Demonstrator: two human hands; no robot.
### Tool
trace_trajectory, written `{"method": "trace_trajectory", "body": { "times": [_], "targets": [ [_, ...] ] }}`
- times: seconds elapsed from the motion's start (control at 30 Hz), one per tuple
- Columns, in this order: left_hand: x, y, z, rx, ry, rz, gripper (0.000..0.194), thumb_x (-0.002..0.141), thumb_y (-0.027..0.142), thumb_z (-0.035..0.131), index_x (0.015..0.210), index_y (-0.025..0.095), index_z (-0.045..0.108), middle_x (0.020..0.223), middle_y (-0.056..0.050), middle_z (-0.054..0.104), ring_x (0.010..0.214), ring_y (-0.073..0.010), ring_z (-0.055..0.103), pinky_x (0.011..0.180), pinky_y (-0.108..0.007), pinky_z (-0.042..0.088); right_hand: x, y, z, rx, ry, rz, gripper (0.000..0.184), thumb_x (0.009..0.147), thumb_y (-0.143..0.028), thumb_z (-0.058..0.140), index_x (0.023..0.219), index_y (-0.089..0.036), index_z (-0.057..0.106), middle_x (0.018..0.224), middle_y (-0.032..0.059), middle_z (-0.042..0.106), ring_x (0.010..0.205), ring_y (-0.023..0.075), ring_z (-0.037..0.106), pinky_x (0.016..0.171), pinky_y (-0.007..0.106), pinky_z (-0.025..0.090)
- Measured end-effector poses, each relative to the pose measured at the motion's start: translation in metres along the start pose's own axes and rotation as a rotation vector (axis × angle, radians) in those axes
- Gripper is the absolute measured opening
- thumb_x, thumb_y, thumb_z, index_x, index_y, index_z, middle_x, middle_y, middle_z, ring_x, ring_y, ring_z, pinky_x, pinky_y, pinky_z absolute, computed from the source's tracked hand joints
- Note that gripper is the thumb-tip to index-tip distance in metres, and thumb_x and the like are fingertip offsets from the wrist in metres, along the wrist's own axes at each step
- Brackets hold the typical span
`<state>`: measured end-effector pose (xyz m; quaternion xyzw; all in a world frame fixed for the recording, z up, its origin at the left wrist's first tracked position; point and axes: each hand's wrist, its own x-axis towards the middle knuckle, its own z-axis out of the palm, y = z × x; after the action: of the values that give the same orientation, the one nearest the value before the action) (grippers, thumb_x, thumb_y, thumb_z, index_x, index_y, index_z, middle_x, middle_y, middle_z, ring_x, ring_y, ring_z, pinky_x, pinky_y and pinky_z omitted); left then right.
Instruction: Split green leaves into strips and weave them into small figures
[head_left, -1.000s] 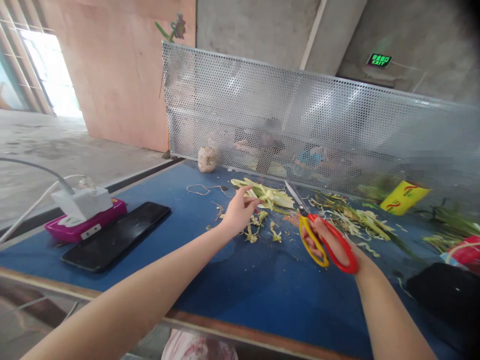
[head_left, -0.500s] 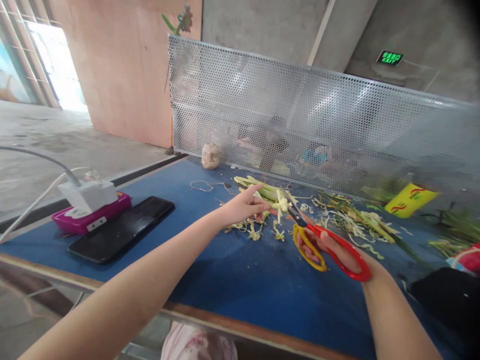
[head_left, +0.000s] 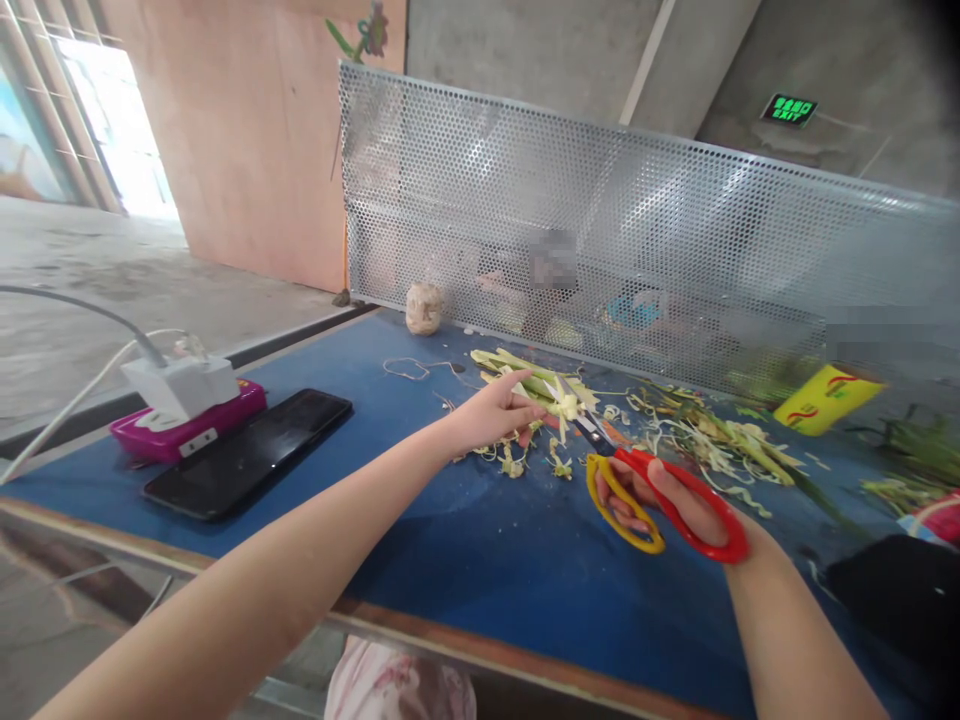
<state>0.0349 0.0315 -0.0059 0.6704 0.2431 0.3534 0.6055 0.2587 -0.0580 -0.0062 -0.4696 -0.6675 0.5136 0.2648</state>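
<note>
My left hand (head_left: 495, 412) is closed around pale green plant stalks (head_left: 541, 390), with the index finger lying along them. Their whitish cut end (head_left: 568, 407) points to the right. My right hand (head_left: 637, 490) grips scissors (head_left: 701, 510) with one red and one yellow handle. The blades are parted and reach to the stalk end; whether they touch it I cannot tell. Pale trimmings (head_left: 513, 464) lie on the blue tabletop just below my left hand.
More stalks and peelings (head_left: 720, 440) lie to the right, near a yellow roll (head_left: 829, 398). A perforated metal screen (head_left: 465, 190) borders the back, with a ball of tape (head_left: 424, 308) before it. A black phone (head_left: 251, 455) and pink power strip (head_left: 187, 425) lie left.
The scissor handles have spread a little and the blades have parted wider. My left hand stays at the stalks; the whole view has shifted slightly.
</note>
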Motion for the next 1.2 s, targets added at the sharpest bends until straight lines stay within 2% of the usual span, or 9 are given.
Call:
{"method": "trace_trajectory", "body": {
  "times": [0.17,0.33,0.53,0.7,0.83,0.93,1.07,1.2],
  "targets": [
    [0.0,0.0,0.0,0.019,0.004,-0.002,0.073,0.081,0.019,0.054,0.139,0.013,0.01,0.088,-0.01,0.068,0.048,-0.0066,0.051,0.046,-0.021,0.034,0.0,0.003,0.0,0.137,-0.066,-0.004,0.053,0.071,-0.071,0.04,0.079,-0.021,0.055,0.061,-0.0007,0.044,0.046,0.0105,0.036,0.045,0.027,0.03],
    [0.0,-0.001,0.001,0.013,0.004,-0.007,0.072,0.081,0.02,0.054,0.138,0.011,0.011,0.092,-0.012,0.067,0.049,-0.0068,0.052,0.048,-0.022,0.036,-0.001,0.004,0.002,0.176,-0.019,0.007,0.052,0.068,-0.072,0.043,0.073,-0.02,0.053,0.06,-0.0006,0.044,0.043,0.0087,0.032,0.041,0.025,0.025],
    [0.0,-0.001,0.001,0.02,0.002,-0.005,0.072,0.081,0.022,0.053,0.138,0.01,0.011,0.095,-0.013,0.066,0.048,-0.0064,0.052,0.048,-0.022,0.036,0.0,0.005,0.002,0.198,0.014,0.016,0.053,0.064,-0.073,0.046,0.068,-0.021,0.054,0.06,0.0013,0.045,0.045,0.0097,0.033,0.038,0.024,0.024],
    [0.0,0.001,0.001,0.015,0.02,-0.022,0.072,0.081,0.021,0.054,0.138,0.01,0.012,0.092,-0.013,0.067,0.047,-0.0061,0.051,0.048,-0.022,0.036,0.001,0.008,-0.002,0.201,0.018,0.032,0.05,0.065,-0.071,0.048,0.067,-0.021,0.053,0.055,-0.0008,0.042,0.042,0.008,0.027,0.036,0.022,0.02],
    [0.0,-0.002,0.0,0.025,0.016,-0.006,0.072,0.08,0.022,0.055,0.138,0.011,0.013,0.093,-0.013,0.067,0.048,-0.0063,0.052,0.047,-0.022,0.036,0.002,0.009,-0.002,0.229,0.059,0.018,0.046,0.071,-0.066,0.047,0.07,-0.021,0.051,0.053,-0.0013,0.042,0.041,0.0085,0.03,0.034,0.021,0.022],
    [0.001,-0.004,0.0,0.038,-0.002,-0.031,0.072,0.08,0.021,0.054,0.138,0.011,0.012,0.094,-0.013,0.068,0.048,-0.0063,0.052,0.047,-0.021,0.037,0.004,0.012,-0.001,0.247,0.04,0.005,0.045,0.072,-0.065,0.047,0.071,-0.02,0.05,0.055,-0.0019,0.044,0.041,0.0067,0.03,0.033,0.019,0.022],
    [0.002,-0.004,0.001,0.051,-0.011,-0.052,0.072,0.08,0.019,0.053,0.138,0.01,0.011,0.092,-0.014,0.068,0.047,-0.006,0.051,0.046,-0.021,0.036,0.003,0.013,-0.001,0.275,0.052,0.01,0.049,0.071,-0.07,0.041,0.072,-0.022,0.046,0.058,-0.001,0.046,0.042,0.0081,0.032,0.035,0.02,0.024],
    [0.001,-0.004,0.003,-0.008,-0.04,-0.057,0.071,0.081,0.017,0.052,0.139,0.014,0.01,0.091,-0.011,0.068,0.045,-0.0057,0.049,0.045,-0.021,0.035,0.0,0.005,0.002,0.249,0.015,0.094,0.058,0.068,-0.077,0.032,0.072,-0.022,0.048,0.059,0.0,0.045,0.041,0.0087,0.031,0.039,0.025,0.028]
  ]
}}
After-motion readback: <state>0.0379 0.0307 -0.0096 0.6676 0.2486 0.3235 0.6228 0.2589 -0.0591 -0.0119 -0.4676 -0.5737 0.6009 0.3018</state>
